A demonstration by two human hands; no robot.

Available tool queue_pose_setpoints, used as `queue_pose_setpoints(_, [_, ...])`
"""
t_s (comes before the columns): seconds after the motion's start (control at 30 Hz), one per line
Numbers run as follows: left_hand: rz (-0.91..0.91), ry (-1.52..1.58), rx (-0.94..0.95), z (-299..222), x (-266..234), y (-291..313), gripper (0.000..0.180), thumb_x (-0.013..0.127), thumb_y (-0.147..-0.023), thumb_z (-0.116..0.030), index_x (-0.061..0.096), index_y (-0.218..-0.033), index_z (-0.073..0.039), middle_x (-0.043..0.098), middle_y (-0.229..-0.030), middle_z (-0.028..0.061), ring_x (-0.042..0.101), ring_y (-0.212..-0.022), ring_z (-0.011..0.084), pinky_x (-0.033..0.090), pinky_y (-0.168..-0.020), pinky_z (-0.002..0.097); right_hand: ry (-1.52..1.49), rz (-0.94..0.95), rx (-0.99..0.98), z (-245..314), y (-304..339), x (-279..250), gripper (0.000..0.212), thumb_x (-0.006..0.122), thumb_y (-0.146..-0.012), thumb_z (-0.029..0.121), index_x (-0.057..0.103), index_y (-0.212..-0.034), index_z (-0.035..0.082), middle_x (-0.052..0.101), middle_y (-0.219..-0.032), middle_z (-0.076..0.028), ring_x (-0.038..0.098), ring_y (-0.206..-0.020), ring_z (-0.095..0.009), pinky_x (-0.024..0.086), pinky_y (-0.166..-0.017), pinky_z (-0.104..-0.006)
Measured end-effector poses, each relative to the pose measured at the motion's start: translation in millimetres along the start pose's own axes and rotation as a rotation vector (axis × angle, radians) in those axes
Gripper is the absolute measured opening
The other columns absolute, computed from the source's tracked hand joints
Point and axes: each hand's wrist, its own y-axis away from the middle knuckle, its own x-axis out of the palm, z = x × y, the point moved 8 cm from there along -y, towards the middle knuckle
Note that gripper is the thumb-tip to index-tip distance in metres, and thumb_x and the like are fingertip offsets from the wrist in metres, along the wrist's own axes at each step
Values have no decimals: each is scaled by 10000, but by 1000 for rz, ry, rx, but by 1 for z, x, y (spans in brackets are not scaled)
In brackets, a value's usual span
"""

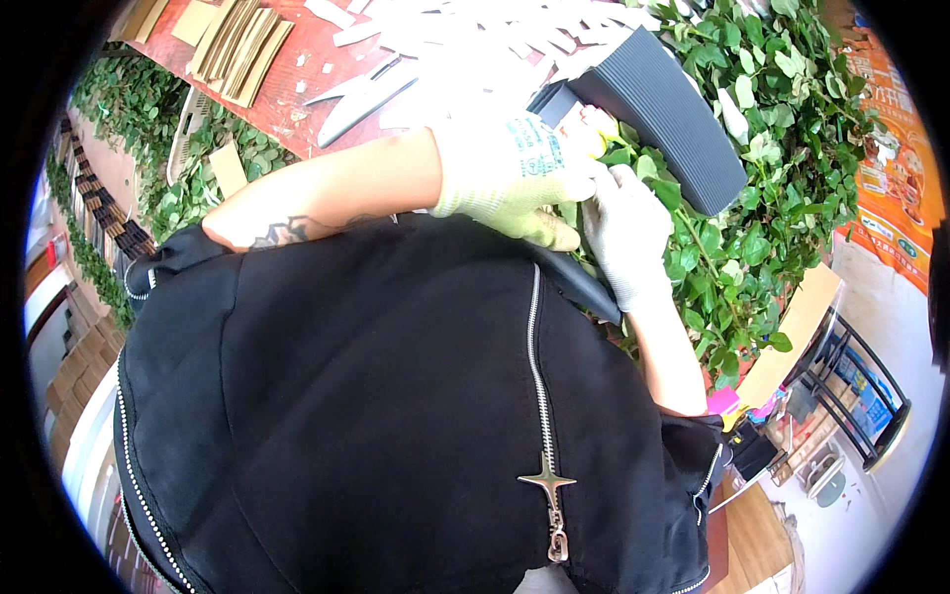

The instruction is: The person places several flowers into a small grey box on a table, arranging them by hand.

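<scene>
My left hand (520, 178), in a pale yellow-green knit glove with printed marks, is closed around leafy flower stems (568, 212). A yellow bloom (600, 127) shows just beyond its knuckles. Close against its fingertips is my right hand (628, 233), in a whitish glove, with fingers bent and pressed together. Whatever lies between the right fingers is hidden. A ribbed black cardboard sheet (665, 119) stands folded beyond both hands, partly around the bloom. Below the hands, a smooth dark piece (584, 285) lies against my black jacket; its kind is unclear.
Scissors (364, 104) lie on the red tabletop (297, 64), near scattered white strips (495, 35). Stacked brown cardboard strips (237, 49) lie at the far left. Piles of leafy stems (762, 188) fill the right side. A black-framed stool (871, 396) stands at the lower right.
</scene>
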Motion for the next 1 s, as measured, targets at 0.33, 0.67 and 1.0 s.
queue_pose_setpoints(0.33, [34,-150,-114,-6,8,5,427,662,-862,-484,689,-921,-62,684,-858,154,696,-764,331,546,-669,448,68,20,92,-20,-23,1,136,672,-852,253,682,-900,126,654,-827,-63,673,-736,-267,529,-666,-386])
queue_pose_setpoints(0.67, [-13,-79,-58,13,8,-17,485,662,-851,-418,658,-1073,14,702,-992,186,696,-851,341,544,-767,452,1,7,48,-20,-22,-1,117,655,-870,180,685,-958,109,653,-816,-74,669,-725,-280,534,-666,-382])
queue_pose_setpoints(1.0, [7,-134,-170,25,17,-21,453,650,-854,-471,628,-982,-36,685,-891,143,676,-812,308,525,-712,425,99,-52,239,-33,-38,2,192,641,-884,261,731,-973,116,716,-799,-114,701,-716,-301,553,-685,-419])
